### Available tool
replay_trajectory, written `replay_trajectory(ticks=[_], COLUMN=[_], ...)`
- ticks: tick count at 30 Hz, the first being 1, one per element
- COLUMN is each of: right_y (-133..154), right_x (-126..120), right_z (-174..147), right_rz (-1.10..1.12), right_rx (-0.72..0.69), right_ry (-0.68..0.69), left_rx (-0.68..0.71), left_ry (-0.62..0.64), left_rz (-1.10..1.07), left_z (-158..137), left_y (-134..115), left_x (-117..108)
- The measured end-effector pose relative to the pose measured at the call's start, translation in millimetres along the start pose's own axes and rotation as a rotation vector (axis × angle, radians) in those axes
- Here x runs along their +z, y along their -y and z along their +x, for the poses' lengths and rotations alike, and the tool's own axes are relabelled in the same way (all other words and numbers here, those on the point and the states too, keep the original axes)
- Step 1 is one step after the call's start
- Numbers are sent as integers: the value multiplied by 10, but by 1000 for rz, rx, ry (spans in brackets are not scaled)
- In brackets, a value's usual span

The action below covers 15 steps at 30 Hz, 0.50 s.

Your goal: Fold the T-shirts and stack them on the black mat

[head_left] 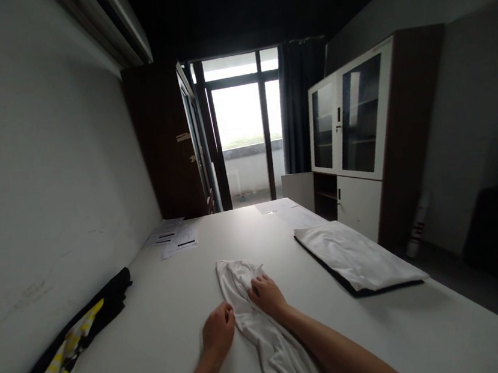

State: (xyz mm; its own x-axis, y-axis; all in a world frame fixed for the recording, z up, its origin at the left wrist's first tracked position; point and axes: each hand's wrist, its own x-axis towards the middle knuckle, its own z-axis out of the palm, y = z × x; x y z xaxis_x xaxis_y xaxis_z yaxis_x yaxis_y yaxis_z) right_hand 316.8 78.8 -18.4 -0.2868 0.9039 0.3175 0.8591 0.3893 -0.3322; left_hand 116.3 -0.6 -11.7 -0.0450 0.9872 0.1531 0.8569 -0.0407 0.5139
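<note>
A long white cloth (pixel 274 353), apparently a garment, lies creased and bunched lengthwise on the white table (pixel 174 316). It runs from the table's middle toward me and out of the bottom of the view. My left hand (pixel 219 330) is closed at the cloth's left edge, thumb and fingers pinching it. Across from it and slightly farther away, my right hand (pixel 266 295) has its fingers curled onto the right edge near the far end. A small bit of fabric sticks up just beyond those fingers. My right forearm partly covers the cloth's right side.
Folded white fabric (pixel 357 255) rests on dark fabric at the right. Along the left wall lie black, yellow and white clothes (pixel 65 354). Printed papers (pixel 180 240) are at the far left corner. Beyond the table stand a dark cabinet (pixel 162 142) and a white-doored cabinet (pixel 363 196).
</note>
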Motion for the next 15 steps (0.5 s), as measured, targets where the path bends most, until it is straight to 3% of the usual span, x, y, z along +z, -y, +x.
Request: replay_trajectory(ticks=[5, 9, 12, 15], right_y=[172, 174, 156, 179], right_x=[160, 221, 145, 15], right_z=[-206, -266, -264, -256], right_rz=[235, 519, 749, 956], right_rx=[-2, 44, -72, -181], right_ry=[-45, -51, -92, -43], left_rx=[80, 95, 98, 116], left_ry=[-156, -154, -131, -92], left_rz=[-37, -51, -133, -405], left_z=[70, 63, 79, 114], left_y=[224, 267, 310, 346], left_x=[144, 222, 259, 299])
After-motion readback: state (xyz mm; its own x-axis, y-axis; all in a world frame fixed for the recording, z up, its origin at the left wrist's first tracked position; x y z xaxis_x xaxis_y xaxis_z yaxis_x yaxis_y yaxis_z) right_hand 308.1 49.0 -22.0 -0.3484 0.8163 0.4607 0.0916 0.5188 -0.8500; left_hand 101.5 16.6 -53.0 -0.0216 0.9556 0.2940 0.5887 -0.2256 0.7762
